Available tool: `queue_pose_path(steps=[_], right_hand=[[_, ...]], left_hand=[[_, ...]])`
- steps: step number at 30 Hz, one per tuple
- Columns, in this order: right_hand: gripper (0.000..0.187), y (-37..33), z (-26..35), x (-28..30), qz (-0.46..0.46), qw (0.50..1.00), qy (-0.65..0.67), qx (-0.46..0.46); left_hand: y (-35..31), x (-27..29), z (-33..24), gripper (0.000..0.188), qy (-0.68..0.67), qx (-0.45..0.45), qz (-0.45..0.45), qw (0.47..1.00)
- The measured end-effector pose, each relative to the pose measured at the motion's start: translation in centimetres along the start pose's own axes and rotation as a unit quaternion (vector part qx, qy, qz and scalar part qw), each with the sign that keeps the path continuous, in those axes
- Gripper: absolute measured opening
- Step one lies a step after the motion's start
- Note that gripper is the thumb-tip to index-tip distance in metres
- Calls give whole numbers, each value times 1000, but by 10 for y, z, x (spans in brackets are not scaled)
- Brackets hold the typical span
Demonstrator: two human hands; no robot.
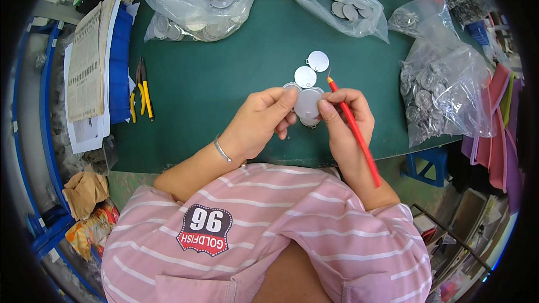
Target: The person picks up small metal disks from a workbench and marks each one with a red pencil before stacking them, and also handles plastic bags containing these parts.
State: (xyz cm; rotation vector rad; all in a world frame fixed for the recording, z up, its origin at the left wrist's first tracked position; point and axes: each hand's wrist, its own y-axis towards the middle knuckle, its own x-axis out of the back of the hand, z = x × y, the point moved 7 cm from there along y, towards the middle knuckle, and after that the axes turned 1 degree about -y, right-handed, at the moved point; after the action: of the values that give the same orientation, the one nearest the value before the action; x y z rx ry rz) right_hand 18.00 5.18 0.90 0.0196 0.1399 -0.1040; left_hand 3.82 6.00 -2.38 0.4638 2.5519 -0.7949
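Note:
Both hands meet over the green table around a round silver metal disc. My left hand pinches the disc's left edge between thumb and fingers. My right hand presses its thumb on the disc's right edge and also grips a long red stick tool with a thin hooked metal tip pointing up. Two more silver discs with small tabs lie on the table just beyond my fingers. A thin bangle sits on my left wrist.
Clear plastic bags of silver discs lie at the back left, back middle and right. Yellow-handled pliers rest at the left beside stacked papers and a blue folder. A blue stool stands below the table's right edge.

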Motion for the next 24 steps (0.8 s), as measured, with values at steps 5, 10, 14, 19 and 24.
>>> queue_pose_path(steps=[5, 10, 14, 19, 24], right_hand=[[11, 1, -12, 3, 5, 988, 127, -87], [9, -1, -12, 6, -10, 987, 138, -79], [8, 0, -9, 5, -7, 988, 131, -83], [8, -2, -6, 10, -11, 989, 133, -64], [7, -2, -5, 20, -29, 991, 121, -56]], left_hand=[[-2, -1, -5, 22, -19, -25, -17, 999], [-3, -1, -6, 20, -42, -33, -13, 998], [2, 22, -56, 18, -115, -168, -73, 976], [21, 54, -130, 18, -134, -320, -174, 922], [45, 9, -77, 25, 437, -222, -85, 868]])
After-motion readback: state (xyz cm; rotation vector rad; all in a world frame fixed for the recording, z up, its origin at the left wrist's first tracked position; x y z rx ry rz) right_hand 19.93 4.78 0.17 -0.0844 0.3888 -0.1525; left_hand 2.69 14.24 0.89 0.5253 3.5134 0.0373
